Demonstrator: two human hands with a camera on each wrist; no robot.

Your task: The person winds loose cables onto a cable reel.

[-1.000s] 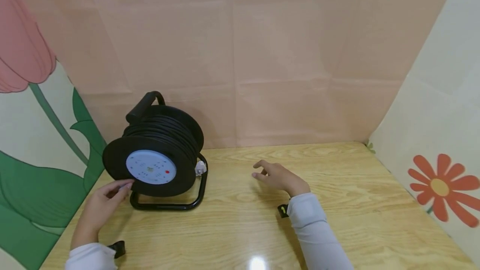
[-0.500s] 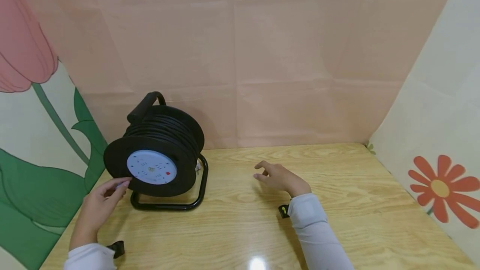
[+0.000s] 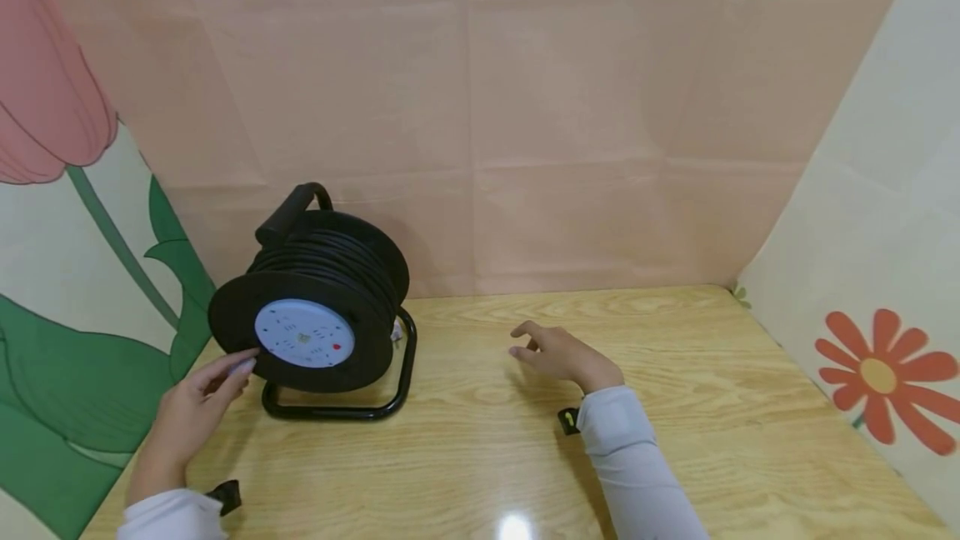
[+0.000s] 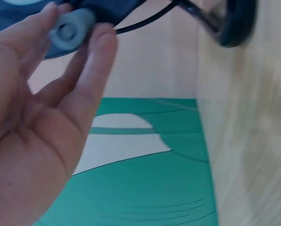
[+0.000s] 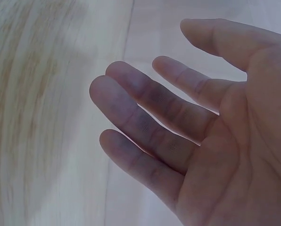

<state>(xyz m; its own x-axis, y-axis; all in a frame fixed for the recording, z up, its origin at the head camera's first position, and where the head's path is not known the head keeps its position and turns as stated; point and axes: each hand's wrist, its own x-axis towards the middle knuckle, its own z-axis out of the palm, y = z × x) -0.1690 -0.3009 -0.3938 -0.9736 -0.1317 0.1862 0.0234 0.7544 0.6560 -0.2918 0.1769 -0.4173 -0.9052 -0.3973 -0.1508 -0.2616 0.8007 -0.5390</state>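
Note:
A black cable reel [image 3: 330,269], wound with black cable, stands on its tubular frame [image 3: 337,412] at the left in the head view. Its front disc carries a pale blue socket plate [image 3: 303,333] with a red button. At the disc's lower left edge my left hand [image 3: 187,415] pinches a small round grey knob [image 4: 70,29], plain in the left wrist view, between thumb and fingers. To the right of the reel my right hand [image 3: 561,354] hovers above the table, fingers loosely bent and holding nothing; the right wrist view shows its bare palm [image 5: 235,150].
The wood-grain table [image 3: 465,440] runs up to a pink backdrop [image 3: 585,148]. Printed flower panels flank it, with a pink tulip [image 3: 45,82] on the left and an orange flower [image 3: 877,375] on the right. A bit of white plug [image 3: 396,332] shows behind the reel's frame.
My left hand has shifted slightly up and left with the knob as the drum turns a little. The white plug has become mostly hidden behind the drum. My right hand stays put.

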